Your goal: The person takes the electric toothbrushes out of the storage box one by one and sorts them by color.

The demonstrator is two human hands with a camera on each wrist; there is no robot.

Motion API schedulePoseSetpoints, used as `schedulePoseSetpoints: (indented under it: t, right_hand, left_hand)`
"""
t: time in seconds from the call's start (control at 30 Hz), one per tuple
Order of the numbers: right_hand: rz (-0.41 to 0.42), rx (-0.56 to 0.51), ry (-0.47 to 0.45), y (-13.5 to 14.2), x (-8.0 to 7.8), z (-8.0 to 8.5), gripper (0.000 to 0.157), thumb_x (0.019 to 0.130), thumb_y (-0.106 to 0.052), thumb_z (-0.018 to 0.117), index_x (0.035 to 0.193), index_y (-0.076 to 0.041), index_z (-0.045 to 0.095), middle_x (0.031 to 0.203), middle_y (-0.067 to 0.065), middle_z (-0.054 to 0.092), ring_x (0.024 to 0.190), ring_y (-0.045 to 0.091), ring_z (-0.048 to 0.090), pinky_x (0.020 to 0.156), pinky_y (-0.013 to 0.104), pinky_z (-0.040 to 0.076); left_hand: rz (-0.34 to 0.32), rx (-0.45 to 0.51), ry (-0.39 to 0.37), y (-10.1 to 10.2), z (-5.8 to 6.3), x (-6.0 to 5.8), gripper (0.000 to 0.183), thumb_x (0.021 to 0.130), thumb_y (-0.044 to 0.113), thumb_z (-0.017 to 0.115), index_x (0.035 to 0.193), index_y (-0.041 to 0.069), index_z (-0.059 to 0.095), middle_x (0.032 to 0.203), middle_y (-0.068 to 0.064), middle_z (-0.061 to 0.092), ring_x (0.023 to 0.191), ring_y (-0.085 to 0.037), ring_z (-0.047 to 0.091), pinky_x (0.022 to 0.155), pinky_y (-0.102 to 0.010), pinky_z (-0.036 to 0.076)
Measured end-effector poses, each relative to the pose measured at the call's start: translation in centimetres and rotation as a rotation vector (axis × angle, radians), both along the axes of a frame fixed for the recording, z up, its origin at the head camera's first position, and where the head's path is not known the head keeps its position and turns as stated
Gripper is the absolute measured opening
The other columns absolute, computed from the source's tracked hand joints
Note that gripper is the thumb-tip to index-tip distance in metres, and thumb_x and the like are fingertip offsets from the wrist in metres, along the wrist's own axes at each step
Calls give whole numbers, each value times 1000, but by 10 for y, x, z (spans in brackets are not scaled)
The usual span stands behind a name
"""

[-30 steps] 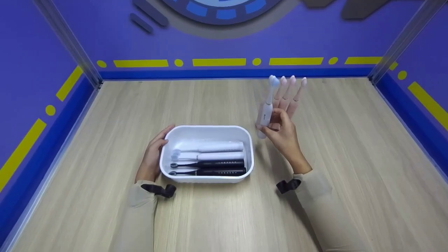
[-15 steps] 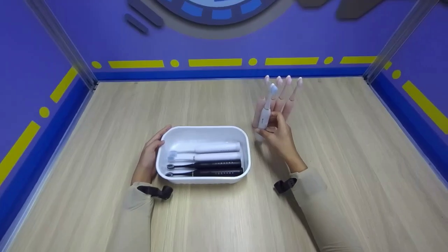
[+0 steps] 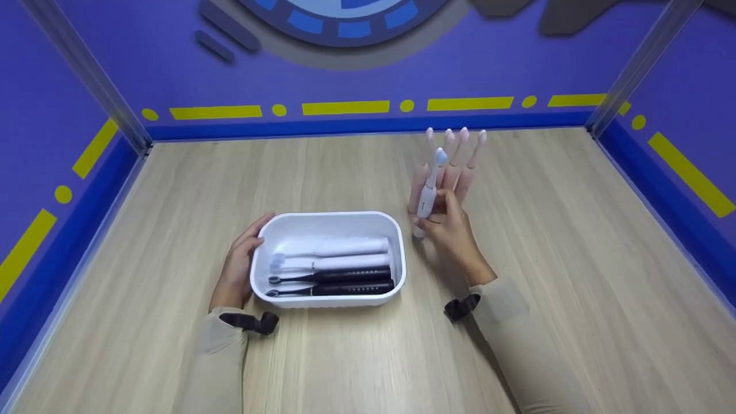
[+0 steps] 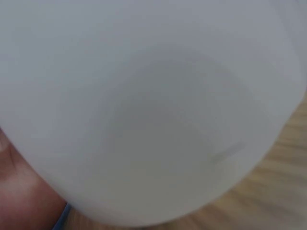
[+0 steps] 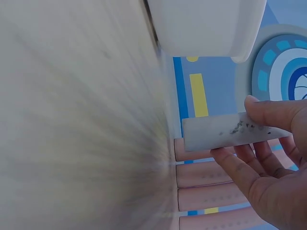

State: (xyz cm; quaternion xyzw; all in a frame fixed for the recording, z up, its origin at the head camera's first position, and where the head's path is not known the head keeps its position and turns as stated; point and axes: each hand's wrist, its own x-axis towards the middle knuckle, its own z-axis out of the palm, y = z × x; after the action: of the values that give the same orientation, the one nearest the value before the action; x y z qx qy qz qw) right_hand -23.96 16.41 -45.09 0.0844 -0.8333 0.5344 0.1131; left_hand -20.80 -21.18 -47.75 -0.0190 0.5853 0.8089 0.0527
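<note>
White plastic is the material, as it seems, of the box (image 3: pixel 328 301), which rests on the wood-grained tabletop (image 3: pixel 345 368) near the middle of the frame, open side up. The left hand (image 3: pixel 234 264) grips it at the upper left corner, with the thumb tip at the rim; I judge that this hold is meant to steady it. Inside lie two white brushes (image 3: pixel 352 263) and two black brushes (image 3: pixel 352 276), along the long side, heads to the left. Probably they lie so because this direction gives them the most room, and each colour is beside its own kind.

Right of the centre of the frame, the right hand (image 3: pixel 452 233) pinches a third white brush (image 3: pixel 426 201) by its handle, thumb on one side, fingers spread along the other, which should hinder it from turning. This brush is nearly upright, leaning a little, head up (a sensible grip, because the bristles remain untouched). Whether its foot meets the tabletop, I cannot tell.

Just behind it, four pink brushes (image 3: pixel 464 183) stand in a row, heads up, with nothing visible propping them; flat ends seem the likely reason. Whether the held one touches them is also not clear to me.
</note>
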Motion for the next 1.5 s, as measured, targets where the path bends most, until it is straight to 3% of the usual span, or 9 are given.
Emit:
schedulePoseSetpoints:
  t: [0.43, 0.73, 1.03, 1.5]
  right_hand:
    - [20, 9, -38, -1, 2, 0, 49, 78, 5, 72, 118, 1, 44, 113, 22, 57, 105, 33, 56, 95, 52, 48]
    - [15, 17, -78, -1, 0, 1, 48, 79, 5, 71, 118, 0, 43, 114, 20, 56, 106, 31, 55, 95, 47, 49]
    - [38, 25, -31, -4, 0, -2, 46, 77, 6, 72, 113, 2, 45, 110, 23, 58, 104, 34, 57, 95, 52, 48]
    - [53, -10, -72, -3, 1, -2, 46, 78, 9, 69, 116, 4, 44, 112, 21, 56, 104, 31, 57, 93, 47, 51]
  left_hand:
    - [4, 16, -2, 3, -2, 0, 58, 90, -2, 25, 148, 1, 32, 157, -5, 30, 143, -14, 27, 119, -30, 21]
    - [4, -12, 14, 3, 0, -2, 56, 92, 0, 27, 147, 2, 35, 157, -5, 31, 144, -13, 26, 120, -29, 19]
    - [11, -25, -4, 0, 0, 0, 56, 93, 0, 27, 148, 4, 35, 157, -2, 30, 145, -11, 23, 120, -29, 17]
    - [10, 5, -17, 1, 0, -1, 56, 93, 1, 27, 148, 5, 35, 156, -3, 31, 142, -13, 29, 118, -28, 22]
